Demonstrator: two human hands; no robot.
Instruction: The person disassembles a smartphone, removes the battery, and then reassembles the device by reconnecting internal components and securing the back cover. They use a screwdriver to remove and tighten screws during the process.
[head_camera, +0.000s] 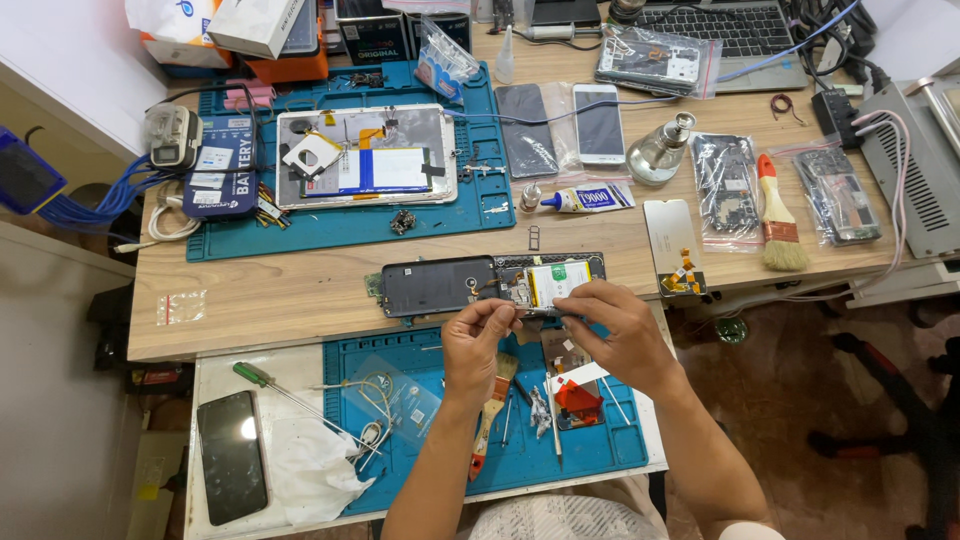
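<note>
Both hands pinch at the middle of an opened phone (545, 283): the left hand (477, 338) closes finger and thumb on something small at its near edge, though what it holds is too small to tell, and the right hand (612, 325) presses fingertips onto the frame to steady it. The phone lies on the wooden table (300, 290), beside its detached dark screen (438, 286). The step looks like fine work inside the body; the next move calls for a steady, light pull. A brush (490, 410) lies on the blue mat (600, 450) below.
</note>
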